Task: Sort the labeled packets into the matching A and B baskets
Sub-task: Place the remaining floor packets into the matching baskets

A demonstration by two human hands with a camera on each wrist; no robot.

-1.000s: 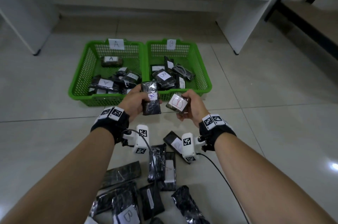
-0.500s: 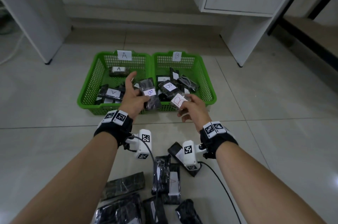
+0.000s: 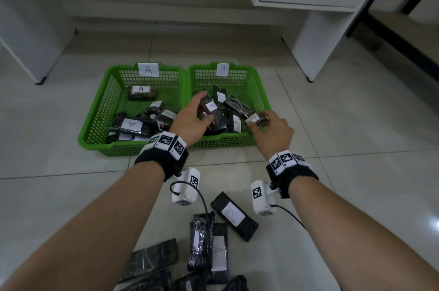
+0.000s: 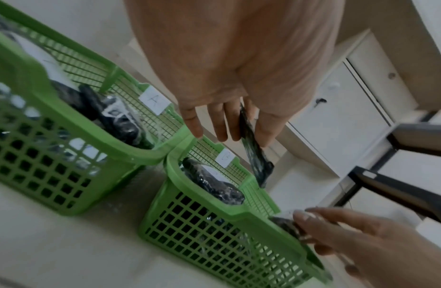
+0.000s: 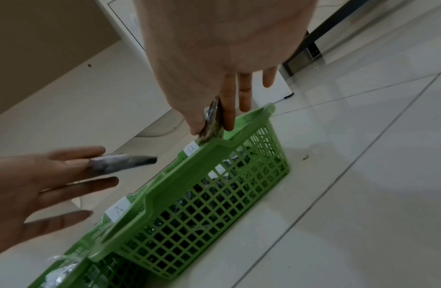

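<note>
Floor [image 3: 71,195]: A basket [image 3: 99,110] at 11 o'clock, B basket [image 3: 261,91] at 12, touching side by side. Unsorted pile [image 3: 209,248] at 6. Left hand [image 3: 190,122] pinches a packet [image 3: 211,110] over B basket's near-left corner; right hand [image 3: 270,133] pinches a smaller packet [image 3: 257,117] over its near-right rim. Labels unreadable now. Step: drop-off. Next: if both read B, release both into B, then go to 6 for more.

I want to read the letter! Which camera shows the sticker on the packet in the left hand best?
The head view: the left hand holds the packet label up, though the letter is blurry. Both wrist views show that packet edge-on, its label hidden.
</note>
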